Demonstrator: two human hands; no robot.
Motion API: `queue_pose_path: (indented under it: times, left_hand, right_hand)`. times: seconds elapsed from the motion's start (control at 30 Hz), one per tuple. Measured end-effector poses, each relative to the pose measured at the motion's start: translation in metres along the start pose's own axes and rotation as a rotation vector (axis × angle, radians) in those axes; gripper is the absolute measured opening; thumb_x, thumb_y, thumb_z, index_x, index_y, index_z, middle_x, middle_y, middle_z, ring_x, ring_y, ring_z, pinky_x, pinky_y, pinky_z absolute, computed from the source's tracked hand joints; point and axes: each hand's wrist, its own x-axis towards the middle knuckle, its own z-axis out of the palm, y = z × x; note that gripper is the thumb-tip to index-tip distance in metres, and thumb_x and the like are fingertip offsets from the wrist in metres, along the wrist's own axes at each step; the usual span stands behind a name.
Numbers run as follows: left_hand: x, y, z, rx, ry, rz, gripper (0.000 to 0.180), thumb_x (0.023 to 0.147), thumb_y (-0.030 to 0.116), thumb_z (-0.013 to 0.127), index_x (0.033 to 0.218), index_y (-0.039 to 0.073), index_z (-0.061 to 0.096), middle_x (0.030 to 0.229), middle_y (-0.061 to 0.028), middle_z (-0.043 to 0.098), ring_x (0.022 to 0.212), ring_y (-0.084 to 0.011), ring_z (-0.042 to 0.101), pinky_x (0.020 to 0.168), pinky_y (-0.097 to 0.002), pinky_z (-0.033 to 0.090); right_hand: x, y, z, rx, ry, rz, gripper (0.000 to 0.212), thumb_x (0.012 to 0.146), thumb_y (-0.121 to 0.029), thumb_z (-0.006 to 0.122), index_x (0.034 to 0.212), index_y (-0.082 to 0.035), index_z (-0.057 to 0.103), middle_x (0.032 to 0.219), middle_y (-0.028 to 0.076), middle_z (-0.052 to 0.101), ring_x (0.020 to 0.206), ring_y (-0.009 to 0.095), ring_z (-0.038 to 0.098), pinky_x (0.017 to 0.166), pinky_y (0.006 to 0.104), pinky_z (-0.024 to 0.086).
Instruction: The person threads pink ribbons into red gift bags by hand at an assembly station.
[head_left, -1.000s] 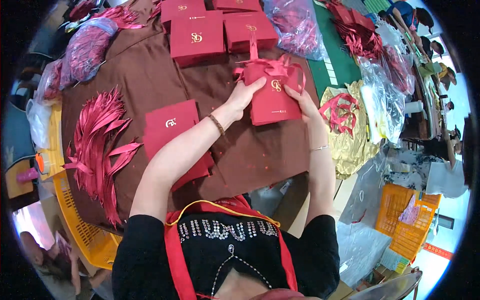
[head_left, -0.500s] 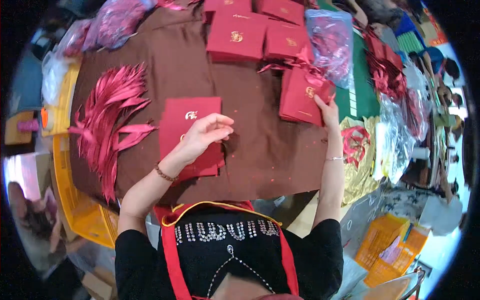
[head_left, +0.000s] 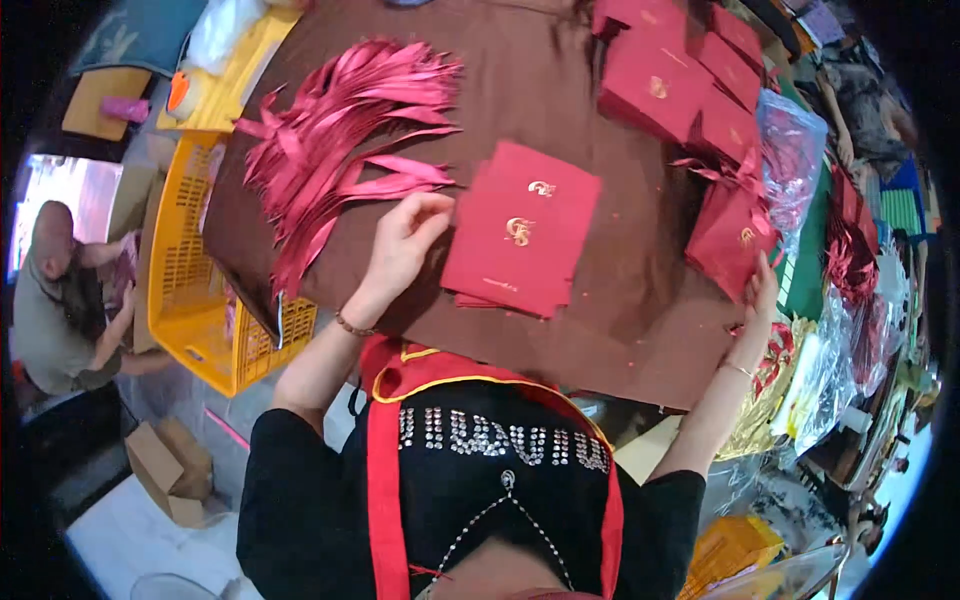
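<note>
My left hand has its fingers curled in beside the left edge of a stack of dark-red gift bags or cards with gold print. Whether anything is pinched in those fingers is hidden. Just above it, loose ends of a big bundle of dark-red satin ribbons reach toward the fingertips. At the right, my right hand has its fingers stretched out along the lower right edge of a pile of red bags with ribbon handles, at or touching it.
Several more red stacks lie at the far right of the brown cloth. Beyond them is a clear plastic bag. A yellow crate stands off the table's left side, near another person. Gold wrapping lies at the right.
The view has swung, so the table things appear further right. My left hand has moved from over the middle stack to its left edge, by the ribbons. My right fingers have straightened.
</note>
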Motion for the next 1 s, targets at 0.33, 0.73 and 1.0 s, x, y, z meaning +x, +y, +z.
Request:
queue_pose_path:
  times: [0.33, 0.73, 1.0]
  left_hand:
    - [0.014, -0.011, -0.040, 0.712, 0.158, 0.747, 0.023, 0.075, 0.002, 0.056, 0.097, 0.004, 0.060, 0.092, -0.0102, 0.059, 0.085, -0.0290, 0.055, 0.074, -0.0373, 0.044]
    - [0.077, -0.030, -0.052, 1.131, -0.024, 0.906, 0.008, 0.075, 0.019, 0.057, 0.081, 0.015, 0.061, 0.089, -0.0009, 0.053, 0.092, -0.0203, 0.049, 0.078, -0.0414, 0.034]
    - [0.060, 0.020, -0.036, 0.313, -0.166, 0.257, 0.013, 0.086, 0.008, 0.056, 0.096, 0.001, 0.060, 0.088, -0.0125, 0.063, 0.083, -0.0257, 0.061, 0.074, -0.0336, 0.047]
  right_hand:
    - [-0.097, -0.036, 0.099, -0.485, 0.163, -0.942, 0.050, 0.083, -0.015, 0.065, 0.123, 0.009, 0.045, 0.119, 0.016, 0.053, 0.105, 0.024, 0.052, 0.092, 0.0353, 0.041]
    - [-0.207, 0.026, 0.267, -1.127, -0.506, -0.930, 0.062, 0.076, -0.035, 0.069, 0.125, -0.004, 0.050, 0.130, 0.014, 0.045, 0.120, 0.032, 0.041, 0.099, 0.0414, 0.035]
    - [-0.217, 0.024, 0.269, -1.125, -0.373, -1.121, 0.053, 0.061, -0.039, 0.077, 0.097, -0.009, 0.054, 0.097, 0.004, 0.051, 0.093, 0.025, 0.048, 0.078, 0.0388, 0.037]
